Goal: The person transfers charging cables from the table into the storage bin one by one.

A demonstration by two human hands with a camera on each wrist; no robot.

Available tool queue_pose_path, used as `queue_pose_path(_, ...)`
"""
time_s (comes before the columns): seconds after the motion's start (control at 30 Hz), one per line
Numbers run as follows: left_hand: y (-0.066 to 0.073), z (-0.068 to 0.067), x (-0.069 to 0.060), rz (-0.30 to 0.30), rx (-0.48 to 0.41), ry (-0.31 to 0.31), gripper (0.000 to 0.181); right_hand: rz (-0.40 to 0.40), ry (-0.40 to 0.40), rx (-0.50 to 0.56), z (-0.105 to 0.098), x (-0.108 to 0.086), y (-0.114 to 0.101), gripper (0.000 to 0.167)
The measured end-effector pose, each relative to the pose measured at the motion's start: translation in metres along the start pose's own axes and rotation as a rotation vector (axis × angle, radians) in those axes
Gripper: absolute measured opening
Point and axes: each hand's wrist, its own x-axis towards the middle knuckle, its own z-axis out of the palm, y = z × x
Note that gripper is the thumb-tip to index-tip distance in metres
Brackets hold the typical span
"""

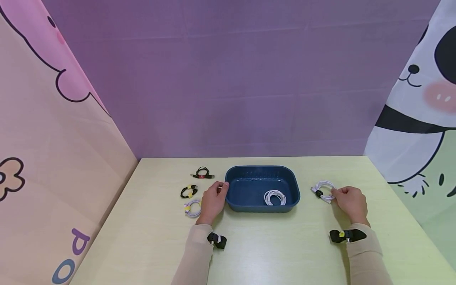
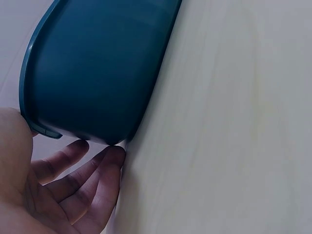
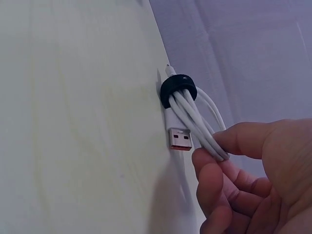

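My right hand (image 1: 350, 202) pinches a coiled white USB cable (image 1: 325, 184) between thumb and fingers, to the right of the box. In the right wrist view a black strap (image 3: 178, 88) binds the coil, and its metal USB plug (image 3: 180, 140) shows below the strap. My left hand (image 1: 213, 202) holds the left end of a dark blue rectangular box (image 1: 261, 209), thumb at the rim and fingertips against the outer wall (image 2: 97, 73). Inside the box, toward its front right, lies another white cable coil (image 1: 275, 192).
Left of the box lie a black cable with a red tie (image 1: 202, 173), a black cable with yellow ties (image 1: 189, 191) and a white cable with a yellow tie (image 1: 192, 209), partly behind my left hand. A purple backdrop (image 1: 228, 79) rises behind the table (image 1: 267, 253).
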Motion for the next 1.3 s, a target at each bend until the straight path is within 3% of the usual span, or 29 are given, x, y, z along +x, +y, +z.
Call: queue_pose_path(1.3,-0.0015,0.0005,-0.0004,0.009,-0.005,-0.003,0.043,-0.021,-0.022,0.097,0.0020,0.0051,0.0001,0.033)
